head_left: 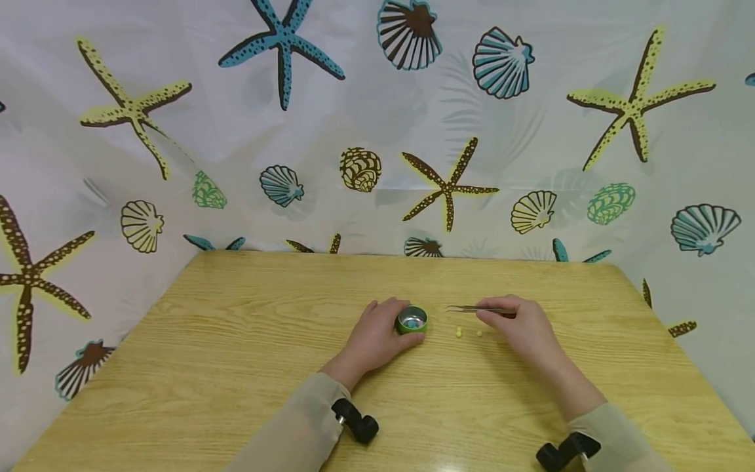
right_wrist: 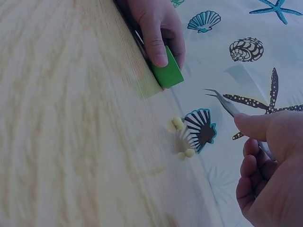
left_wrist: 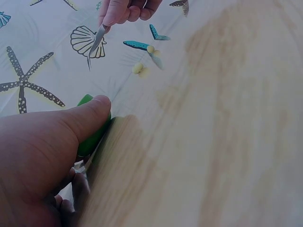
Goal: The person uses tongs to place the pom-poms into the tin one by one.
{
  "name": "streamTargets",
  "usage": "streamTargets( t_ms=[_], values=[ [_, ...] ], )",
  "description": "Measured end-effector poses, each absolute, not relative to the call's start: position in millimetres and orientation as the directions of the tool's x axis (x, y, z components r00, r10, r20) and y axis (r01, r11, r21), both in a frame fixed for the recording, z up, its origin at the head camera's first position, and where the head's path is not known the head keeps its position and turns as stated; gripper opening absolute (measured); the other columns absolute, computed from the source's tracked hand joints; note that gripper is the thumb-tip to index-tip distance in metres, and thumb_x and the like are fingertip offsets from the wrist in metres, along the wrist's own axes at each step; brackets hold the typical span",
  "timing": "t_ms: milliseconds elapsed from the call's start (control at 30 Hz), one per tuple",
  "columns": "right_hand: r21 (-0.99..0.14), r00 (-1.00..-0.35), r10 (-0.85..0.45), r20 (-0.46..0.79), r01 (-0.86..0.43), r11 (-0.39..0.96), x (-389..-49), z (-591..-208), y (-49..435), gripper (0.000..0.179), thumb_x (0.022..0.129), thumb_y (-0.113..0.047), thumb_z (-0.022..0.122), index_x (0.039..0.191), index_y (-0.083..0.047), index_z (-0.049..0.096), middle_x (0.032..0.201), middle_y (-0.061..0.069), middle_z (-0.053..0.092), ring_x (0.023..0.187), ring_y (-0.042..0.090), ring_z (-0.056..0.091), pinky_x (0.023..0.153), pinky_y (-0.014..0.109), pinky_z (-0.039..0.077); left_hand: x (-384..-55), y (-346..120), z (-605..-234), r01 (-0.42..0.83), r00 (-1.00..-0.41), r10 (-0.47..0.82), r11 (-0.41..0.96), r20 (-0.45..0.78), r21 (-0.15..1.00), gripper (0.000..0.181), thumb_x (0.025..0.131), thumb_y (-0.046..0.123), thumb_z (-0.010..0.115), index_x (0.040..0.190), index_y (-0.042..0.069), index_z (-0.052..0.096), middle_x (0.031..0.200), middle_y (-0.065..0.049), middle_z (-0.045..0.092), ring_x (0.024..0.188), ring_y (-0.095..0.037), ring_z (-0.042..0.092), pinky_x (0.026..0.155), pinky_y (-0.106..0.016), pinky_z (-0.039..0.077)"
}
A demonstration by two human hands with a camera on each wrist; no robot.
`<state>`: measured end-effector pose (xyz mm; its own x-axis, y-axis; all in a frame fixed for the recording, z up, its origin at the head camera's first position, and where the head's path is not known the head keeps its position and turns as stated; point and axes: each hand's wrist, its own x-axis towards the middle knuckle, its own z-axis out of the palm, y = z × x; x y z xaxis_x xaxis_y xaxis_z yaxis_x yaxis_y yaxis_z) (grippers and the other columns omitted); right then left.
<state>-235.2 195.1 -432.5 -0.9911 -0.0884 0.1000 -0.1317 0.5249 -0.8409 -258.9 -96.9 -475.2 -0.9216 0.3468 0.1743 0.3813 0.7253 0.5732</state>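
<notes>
My left hand (head_left: pixel 376 337) curls round a small green tin (head_left: pixel 404 330) standing on the table, thumb along its near side. The tin's top faces up, showing a shiny inside with small blue pieces (head_left: pixel 413 323) at the bottom. To the right, my right hand (head_left: pixel 527 330) pinches curved-tip metal tweezers (right_wrist: pixel 228 106) between thumb and fingers. Their slightly parted tips point left toward the tin, above the table, with nothing between them. Below the tweezers lie several small yellow balls (head_left: pixel 459 333), one of them (head_left: pixel 480 334) apart on the right.
The wooden table (head_left: pixel 265 314) spreads out around both hands. Behind it hangs a white cloth (head_left: pixel 342 223) printed with starfish and shells, which also runs along both sides. Black wrist mounts (head_left: pixel 356 421) sit on the beige sleeves (head_left: pixel 301 419).
</notes>
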Motion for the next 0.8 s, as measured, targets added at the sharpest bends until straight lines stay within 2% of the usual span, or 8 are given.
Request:
streamTargets(
  t_ms=[300,533,700,800],
  values=[
    [-0.838,-0.995,-0.062,0.078,-0.099,0.537,-236.1,-436.1,213.9,0.035,0.108,-0.031,0.077,0.134,-0.008,0.08,0.137,0.014,0.074,0.122,0.029,0.07,0.097,0.036,0.058,-258.5,-96.6,-474.9,0.373,-0.925,0.343,0.729,0.166,0.574,0.067,0.101,0.037,0.085,0.154,0.004,0.061,0.15,-0.014,0.066,0.152,-0.035,0.051,0.136,-0.056,0.016],
    [-0.826,-0.996,-0.051,0.075,-0.091,0.557,-235.8,-437.8,227.4,0.039,0.107,-0.035,0.078,0.134,-0.009,0.08,0.142,0.016,0.072,0.133,0.032,0.065,0.103,0.041,0.055,-258.9,-96.7,-474.7,0.377,-0.923,0.344,0.725,0.17,0.577,0.066,0.1,0.037,0.085,0.153,0.004,0.062,0.15,-0.014,0.066,0.152,-0.036,0.051,0.136,-0.057,0.017],
    [-0.832,-0.997,-0.045,0.055,-0.071,0.551,-235.3,-439.4,235.8,0.04,0.107,-0.034,0.078,0.136,-0.007,0.079,0.143,0.017,0.071,0.134,0.034,0.064,0.1,0.036,0.057,-259.6,-96.8,-475.0,0.372,-0.925,0.34,0.728,0.168,0.576,0.067,0.101,0.038,0.085,0.153,0.004,0.061,0.151,-0.014,0.066,0.154,-0.036,0.049,0.136,-0.055,0.016],
    [-0.837,-0.998,-0.052,0.04,-0.062,0.544,-235.6,-441.8,241.2,0.039,0.107,-0.033,0.077,0.136,-0.006,0.079,0.143,0.018,0.071,0.136,0.035,0.063,0.103,0.039,0.057,-259.9,-96.8,-475.1,0.372,-0.925,0.342,0.727,0.166,0.577,0.067,0.101,0.038,0.085,0.153,0.003,0.061,0.151,-0.015,0.065,0.155,-0.037,0.048,0.136,-0.055,0.016]
  ],
)
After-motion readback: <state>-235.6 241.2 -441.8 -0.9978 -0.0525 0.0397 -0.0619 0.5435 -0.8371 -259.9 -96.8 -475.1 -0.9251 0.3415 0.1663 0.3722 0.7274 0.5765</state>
